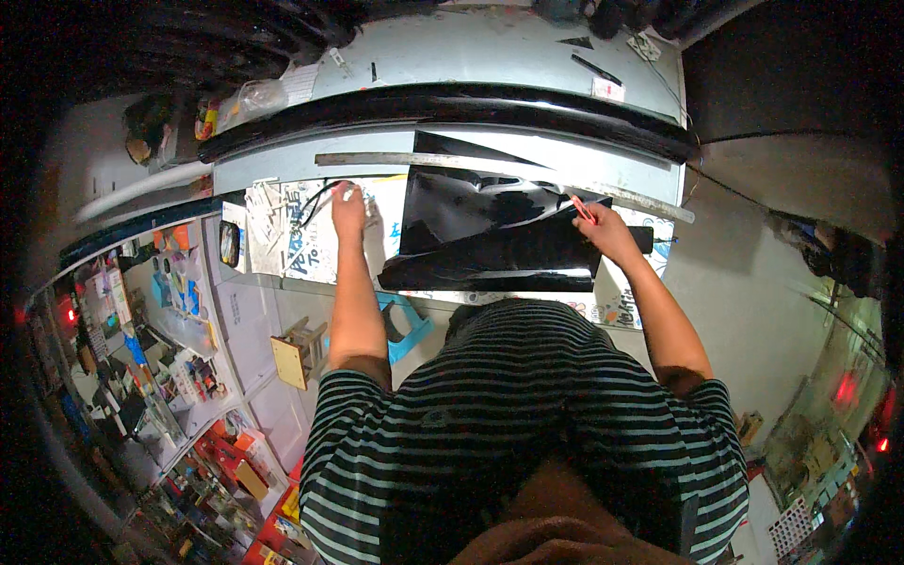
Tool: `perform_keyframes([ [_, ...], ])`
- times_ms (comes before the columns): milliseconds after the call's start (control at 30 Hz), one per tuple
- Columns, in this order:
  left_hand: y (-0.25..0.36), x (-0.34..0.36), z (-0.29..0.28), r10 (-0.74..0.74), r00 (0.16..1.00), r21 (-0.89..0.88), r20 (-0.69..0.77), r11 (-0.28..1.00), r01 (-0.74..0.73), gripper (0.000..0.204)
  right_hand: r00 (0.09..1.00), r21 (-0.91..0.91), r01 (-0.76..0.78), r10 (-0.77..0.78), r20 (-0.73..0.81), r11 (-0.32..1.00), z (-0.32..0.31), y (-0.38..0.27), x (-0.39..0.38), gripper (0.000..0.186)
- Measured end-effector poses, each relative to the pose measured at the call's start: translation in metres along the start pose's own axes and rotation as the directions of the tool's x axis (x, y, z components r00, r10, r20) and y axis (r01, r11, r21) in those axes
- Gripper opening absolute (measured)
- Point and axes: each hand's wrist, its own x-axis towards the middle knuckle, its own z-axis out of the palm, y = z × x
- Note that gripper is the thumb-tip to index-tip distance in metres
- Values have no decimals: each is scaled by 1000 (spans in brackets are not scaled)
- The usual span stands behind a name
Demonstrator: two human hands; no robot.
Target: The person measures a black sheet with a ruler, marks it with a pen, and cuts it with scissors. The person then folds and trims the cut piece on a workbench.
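Note:
A sheet of glossy black film (pixel 461 209) lies across the middle of the workbench, its near side rolled into a tube. Over its far part runs a long metal straightedge (pixel 377 159). My left hand (pixel 348 209) is closed in a pinch left of the film, on a thin black strip (pixel 311 204) that curls away to the left. At the film's right edge my right hand (pixel 608 234) is closed around a slim red tool (pixel 583 209), which looks like a cutter knife; its tip is too small to make out.
A long black roll (pixel 443 104) spans the bench behind the straightedge. White scraps (pixel 268 221) and a black tape-like roll (pixel 229 243) lie at the left. Below the bench stand a blue stool (pixel 407 330) and a wooden stool (pixel 292 363). Cluttered shelves (pixel 179 339) fill the left side.

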Motion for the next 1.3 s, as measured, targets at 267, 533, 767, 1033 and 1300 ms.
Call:
perform_keyframes([
  [267, 1, -36, 89, -11, 962, 306, 275, 949, -76, 59, 964, -538, 82, -203, -170, 839, -26, 39, 23, 36],
  [533, -2, -36, 94, -122, 962, 363, 246, 931, 26, 49, 977, -636, 18, -147, -151, 771, -24, 63, 57, 37],
  [767, -44, -25, 100, -194, 932, 219, 306, 967, 129, 34, 987, -686, 5, -114, -114, 728, -19, 66, 71, 27],
  [1033, -43, -31, 100, -198, 938, 86, 285, 980, 181, 27, 992, -723, 109, -125, 32, 682, -30, 71, 85, 27],
  [1300, -48, -31, 102, -223, 934, 73, 280, 975, 211, 33, 993, -727, 112, -95, 65, 677, -29, 84, 90, 23],
])
